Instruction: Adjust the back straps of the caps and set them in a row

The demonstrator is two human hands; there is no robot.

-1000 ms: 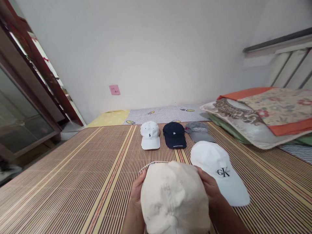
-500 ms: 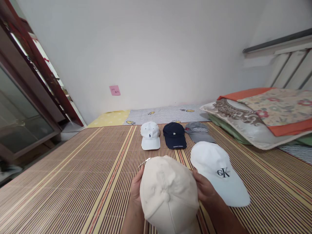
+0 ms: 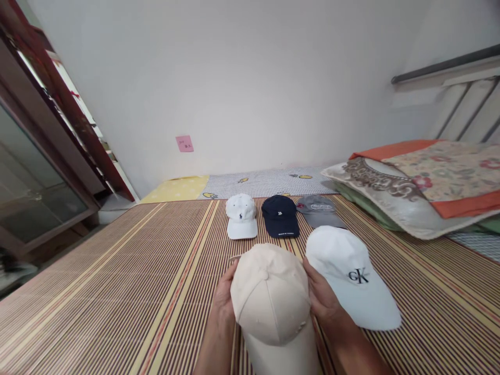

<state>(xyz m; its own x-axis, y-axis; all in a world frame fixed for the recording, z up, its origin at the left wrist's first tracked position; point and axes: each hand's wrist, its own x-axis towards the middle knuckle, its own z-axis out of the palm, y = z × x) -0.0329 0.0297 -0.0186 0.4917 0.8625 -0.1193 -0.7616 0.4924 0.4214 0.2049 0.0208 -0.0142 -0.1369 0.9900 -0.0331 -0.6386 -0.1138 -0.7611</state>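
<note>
Between my two hands is a beige baseball cap [image 3: 273,291], crown up, its brim pointing toward me. My left hand [image 3: 225,291] grips its left side, with a bit of strap sticking out above the fingers. On the opposite side my right hand [image 3: 322,291] grips the cap, most of its fingers tucked behind it. Just right of that hand lies a larger white cap with CK letters [image 3: 344,260], brim toward the lower right. Farther back, a small white cap [image 3: 241,216], a navy cap [image 3: 280,214] and a grey cap [image 3: 321,211] sit in a row.
A striped bamboo mat [image 3: 117,281] covers the bed. Stacked pillows [image 3: 390,187] lie at the right, near a white radiator [image 3: 469,109]. A pink note [image 3: 184,144] is stuck on the wall. A glass-fronted cabinet [image 3: 35,177] stands at the left.
The beige cap has tipped so its crown top faces farther away and more of its front and brim shows. Both hands keep hold of it. The other caps stay put.
</note>
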